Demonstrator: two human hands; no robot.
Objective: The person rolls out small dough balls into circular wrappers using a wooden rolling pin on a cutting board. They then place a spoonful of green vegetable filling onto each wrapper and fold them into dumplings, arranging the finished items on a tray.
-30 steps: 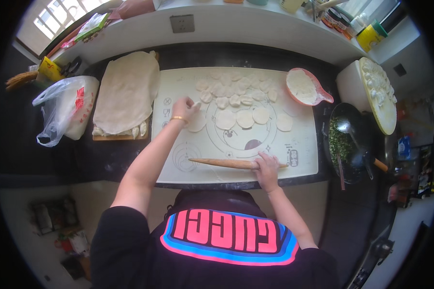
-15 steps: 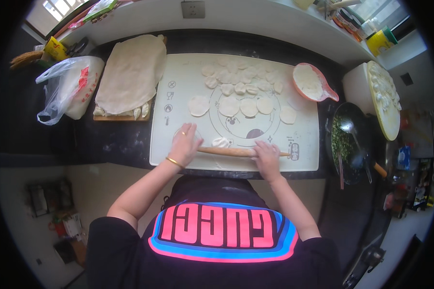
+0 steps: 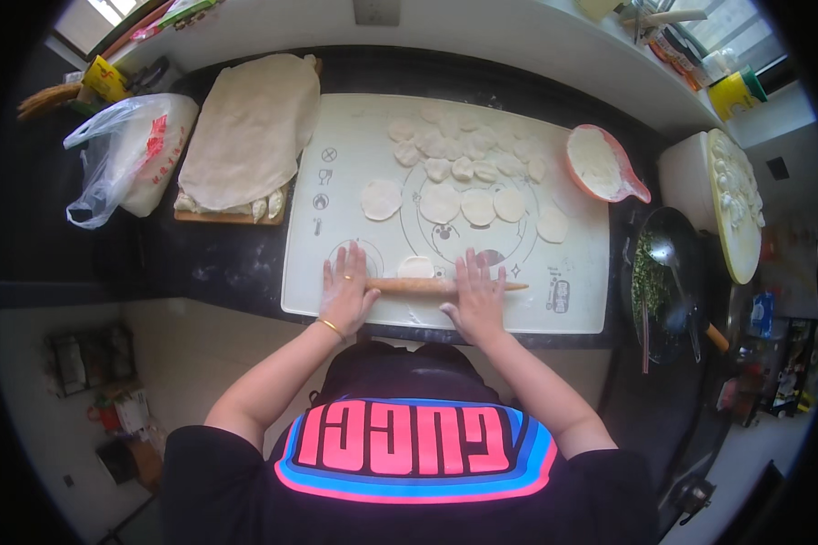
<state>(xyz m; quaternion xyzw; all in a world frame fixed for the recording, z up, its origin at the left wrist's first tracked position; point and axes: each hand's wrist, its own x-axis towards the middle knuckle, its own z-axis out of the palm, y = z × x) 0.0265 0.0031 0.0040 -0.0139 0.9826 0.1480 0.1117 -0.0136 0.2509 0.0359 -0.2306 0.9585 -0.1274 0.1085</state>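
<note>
Near the front edge of a pale dough mat [image 3: 536,309], a wooden rolling pin [image 3: 418,286] lies sideways under both my hands. My left hand [image 3: 344,289] rests flat at its left end, fingers stretched out; a gold bracelet is on that wrist. Toward the pin's right end, my right hand [image 3: 479,300] lies over it with fingers spread, the tapered tip sticking out beyond. Just behind the pin, between my hands, is a small flattened piece of dough [image 3: 416,266]. Farther back are rolled dough rounds [image 3: 440,203] and a cluster of overlapping smaller wrappers [image 3: 468,143].
Left of the mat, a large dough sheet [image 3: 250,127] covers filled dumplings on a wooden board [image 3: 227,217]. Beyond it stands a plastic bag [image 3: 136,154]. At right are a pink flour bowl [image 3: 600,163], a dark pan of green filling [image 3: 654,277] and a dumpling tray [image 3: 732,245].
My right hand has shifted left along the pin, its fingers now spread flat. The crumpled dough piece behind the pin looks flatter. The view has tilted slightly.
</note>
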